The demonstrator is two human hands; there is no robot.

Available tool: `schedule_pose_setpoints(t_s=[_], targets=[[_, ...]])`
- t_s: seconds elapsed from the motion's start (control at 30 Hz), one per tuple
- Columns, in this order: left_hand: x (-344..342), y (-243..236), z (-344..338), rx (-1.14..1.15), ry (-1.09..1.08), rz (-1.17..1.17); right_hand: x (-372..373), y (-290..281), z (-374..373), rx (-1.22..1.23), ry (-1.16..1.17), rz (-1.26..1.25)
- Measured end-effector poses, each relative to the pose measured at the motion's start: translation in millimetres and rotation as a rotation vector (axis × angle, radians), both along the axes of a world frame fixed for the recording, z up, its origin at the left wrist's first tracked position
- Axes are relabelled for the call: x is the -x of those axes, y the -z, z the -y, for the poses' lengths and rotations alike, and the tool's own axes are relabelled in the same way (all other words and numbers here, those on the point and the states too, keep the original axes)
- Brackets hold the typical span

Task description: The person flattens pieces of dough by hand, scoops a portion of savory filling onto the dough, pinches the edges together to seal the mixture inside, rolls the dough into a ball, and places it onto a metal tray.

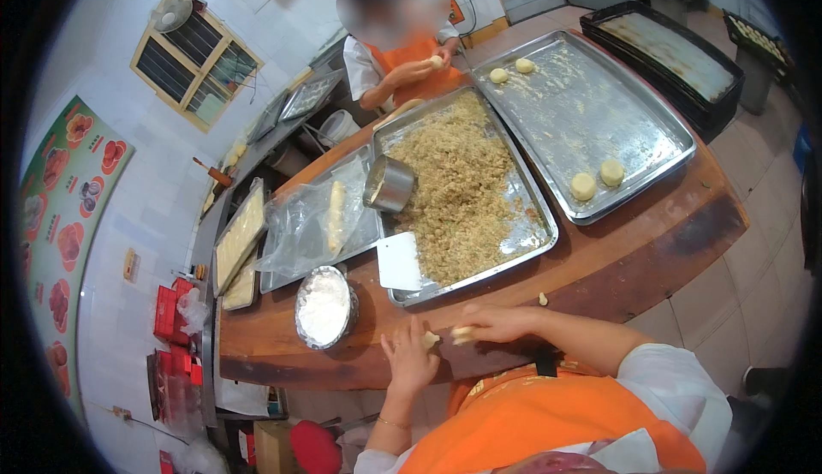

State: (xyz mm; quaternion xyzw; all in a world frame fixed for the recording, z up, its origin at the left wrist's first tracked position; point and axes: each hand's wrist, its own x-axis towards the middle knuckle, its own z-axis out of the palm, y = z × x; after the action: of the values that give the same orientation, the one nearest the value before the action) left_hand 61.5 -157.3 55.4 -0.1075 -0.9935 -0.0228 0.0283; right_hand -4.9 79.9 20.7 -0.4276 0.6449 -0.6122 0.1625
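Observation:
My left hand is at the wooden table's near edge, fingers raised and apart, with a dough piece at its thumb. My right hand, just right of it, grips another pale dough piece. A small dough bit lies on the wood nearby. Beyond my hands are a metal bowl of white flour, a white scraper and a tray of crumbly filling holding a metal cup.
A co-worker opposite holds dough. The wooden table also carries a tray with dough rounds, a plastic-covered tray with a dough log and stacked trays. Black baking pans stand behind at right.

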Motion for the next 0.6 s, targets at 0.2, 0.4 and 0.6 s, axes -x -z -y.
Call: schedule_pose_setpoints(t_s=[0.2, 0.4, 0.6], targets=[[-1, 13, -62, -0.989, -0.033, 0.194, -24, -25, -31, -0.265, 0.289, 0.272], [2, 24, -89, -1.566, -0.31, 0.724, -36, -12, -31, -0.384, 0.483, -0.102], [11, 13, -76, -0.928, -0.159, 0.428, -41, -13, -28, -0.344, 0.492, -0.033]])
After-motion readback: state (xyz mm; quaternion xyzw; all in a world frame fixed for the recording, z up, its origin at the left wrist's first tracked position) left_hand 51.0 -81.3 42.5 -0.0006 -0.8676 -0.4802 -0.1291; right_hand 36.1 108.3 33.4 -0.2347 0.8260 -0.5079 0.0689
